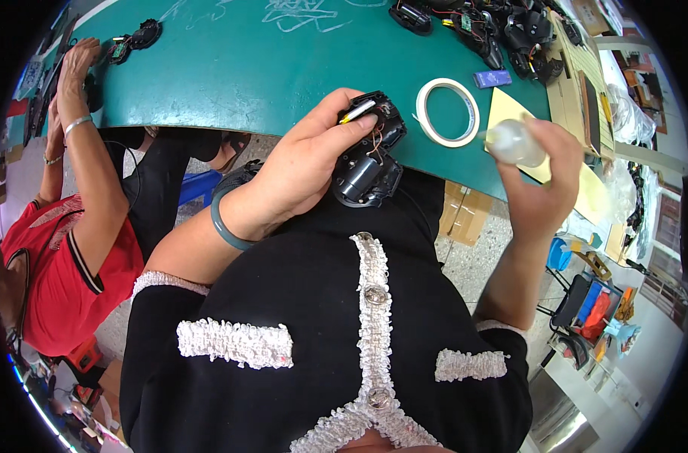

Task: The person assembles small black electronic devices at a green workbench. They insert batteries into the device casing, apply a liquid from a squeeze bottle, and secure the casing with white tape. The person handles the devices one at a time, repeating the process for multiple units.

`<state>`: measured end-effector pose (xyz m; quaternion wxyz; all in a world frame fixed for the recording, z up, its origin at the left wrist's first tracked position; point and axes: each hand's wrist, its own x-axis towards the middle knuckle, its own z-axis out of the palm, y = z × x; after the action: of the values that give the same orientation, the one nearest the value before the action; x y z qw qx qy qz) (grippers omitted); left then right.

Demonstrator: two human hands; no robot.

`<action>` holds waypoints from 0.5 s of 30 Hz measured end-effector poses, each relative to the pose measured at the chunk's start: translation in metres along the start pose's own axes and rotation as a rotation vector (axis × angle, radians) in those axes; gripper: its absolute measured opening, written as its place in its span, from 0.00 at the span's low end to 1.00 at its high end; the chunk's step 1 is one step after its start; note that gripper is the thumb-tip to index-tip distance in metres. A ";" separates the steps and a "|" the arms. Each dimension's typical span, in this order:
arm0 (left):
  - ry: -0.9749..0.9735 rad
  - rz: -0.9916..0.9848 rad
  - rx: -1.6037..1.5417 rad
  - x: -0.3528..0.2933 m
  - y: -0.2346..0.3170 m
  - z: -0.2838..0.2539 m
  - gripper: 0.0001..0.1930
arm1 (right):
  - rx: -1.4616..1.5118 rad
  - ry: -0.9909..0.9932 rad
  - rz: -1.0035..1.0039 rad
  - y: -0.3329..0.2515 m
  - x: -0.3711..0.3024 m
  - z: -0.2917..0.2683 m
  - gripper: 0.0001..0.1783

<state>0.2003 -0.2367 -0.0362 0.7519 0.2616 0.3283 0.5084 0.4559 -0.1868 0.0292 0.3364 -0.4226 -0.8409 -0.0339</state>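
My left hand (pixel 295 166) is closed around an opened black plastic device housing (pixel 365 181) with thin wires and a dark cylindrical part inside. Under or beside the thumb lies a small silver-and-yellow cylinder (pixel 359 112), in the upper half of the housing. Held up over the right side of the table, my right hand (pixel 549 177) grips a small translucent squeeze bottle (pixel 516 143). The bottle is somewhat blurred, its narrow tip toward the left, apart from the housing. Fingers behind the housing are hidden.
On the green table (pixel 230 75) lie a roll of cream tape (pixel 422 113), a small purple box (pixel 492 78) and yellow paper (pixel 504 109). Several black device parts (pixel 476 34) are heaped at the far right. At left, a co-worker in red (pixel 80 249) reaches over the table near another opened part (pixel 136 39).
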 end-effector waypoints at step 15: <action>0.099 0.037 -0.139 0.010 0.004 0.011 0.17 | 0.353 0.521 0.807 0.100 -0.090 0.025 0.33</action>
<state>0.2087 -0.2266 -0.0285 0.7418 0.1892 0.3240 0.5559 0.5537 -0.1763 -0.0663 0.5874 -0.6280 -0.4917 0.1371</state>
